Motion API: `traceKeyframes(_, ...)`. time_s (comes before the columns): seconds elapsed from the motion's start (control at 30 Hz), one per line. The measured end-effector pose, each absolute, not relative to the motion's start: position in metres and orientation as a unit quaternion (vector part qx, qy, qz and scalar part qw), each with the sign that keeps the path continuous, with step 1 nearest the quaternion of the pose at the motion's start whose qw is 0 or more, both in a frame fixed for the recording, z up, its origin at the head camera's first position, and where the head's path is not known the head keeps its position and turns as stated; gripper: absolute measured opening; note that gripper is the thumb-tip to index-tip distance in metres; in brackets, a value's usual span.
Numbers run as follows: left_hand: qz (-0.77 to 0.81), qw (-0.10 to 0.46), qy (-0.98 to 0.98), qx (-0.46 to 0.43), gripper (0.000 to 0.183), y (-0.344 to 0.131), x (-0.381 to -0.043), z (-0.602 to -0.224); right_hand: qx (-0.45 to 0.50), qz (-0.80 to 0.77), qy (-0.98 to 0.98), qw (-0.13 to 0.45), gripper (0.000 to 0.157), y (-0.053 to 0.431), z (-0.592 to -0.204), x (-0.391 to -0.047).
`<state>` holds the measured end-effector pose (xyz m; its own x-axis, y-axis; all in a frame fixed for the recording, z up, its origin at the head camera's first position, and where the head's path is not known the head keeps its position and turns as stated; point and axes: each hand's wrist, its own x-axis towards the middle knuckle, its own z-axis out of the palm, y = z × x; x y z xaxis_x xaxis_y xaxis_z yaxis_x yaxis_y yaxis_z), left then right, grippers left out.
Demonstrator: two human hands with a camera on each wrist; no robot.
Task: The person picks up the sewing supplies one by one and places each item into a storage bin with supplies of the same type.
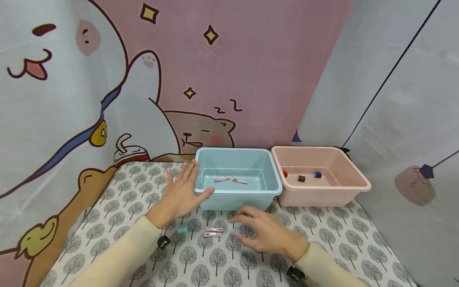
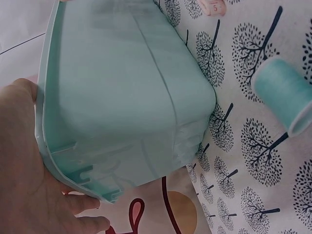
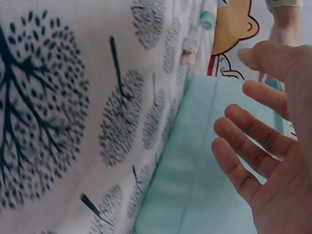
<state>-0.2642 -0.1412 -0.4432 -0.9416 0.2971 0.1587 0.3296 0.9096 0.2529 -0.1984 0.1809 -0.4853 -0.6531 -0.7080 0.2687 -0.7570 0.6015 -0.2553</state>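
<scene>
My left hand (image 1: 179, 195) rests against the left rim of the light blue basin (image 1: 236, 201), its fingers straight and thumb spread along the front; the rim also meets the hand (image 2: 24, 161) in the left wrist view. Inside the basin lie two small pink-and-white folded strips (image 1: 222, 179). My right hand (image 1: 269, 231) hovers over the cloth with loosely bent fingers and nothing in it. To its left lie two more folded strips (image 1: 213, 232), one showing a printed number in the left wrist view, like measuring tape. A light blue thread spool (image 1: 182, 229) is beside them.
A pink basin (image 1: 322, 197) stands right of the blue one, holding a red spool (image 1: 285, 174), a dark green spool (image 1: 301, 178) and a blue spool (image 1: 317, 174). Tree-patterned cloth (image 1: 186, 259) covers the table. A cartoon-printed curtain (image 1: 265, 79) hangs behind.
</scene>
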Motion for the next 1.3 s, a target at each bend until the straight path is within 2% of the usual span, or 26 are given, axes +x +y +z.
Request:
traceKeyframes(0.57, -0.144, 0.057, -0.975, -0.162, 0.118, -0.142, -0.263, -0.443, 0.431, 0.163, -0.887, 0.011, 0.048, 0.150, -0.505, -0.206)
traceKeyframes(0.77, -0.151, 0.059, -0.974, -0.161, 0.113, -0.142, -0.263, -0.444, 0.455, 0.171, -0.874, 0.005, 0.044, 0.139, -0.510, -0.207)
traceKeyframes(1.0, -0.150, 0.055, -0.974, -0.160, 0.120, -0.142, -0.263, -0.443, 0.461, 0.180, -0.869, -0.007, 0.042, 0.132, -0.513, -0.210)
traceKeyframes(1.3, -0.146, 0.059, -0.974, -0.162, 0.120, -0.142, -0.264, -0.444, 0.459, 0.184, -0.869, -0.008, 0.041, 0.126, -0.516, -0.213)
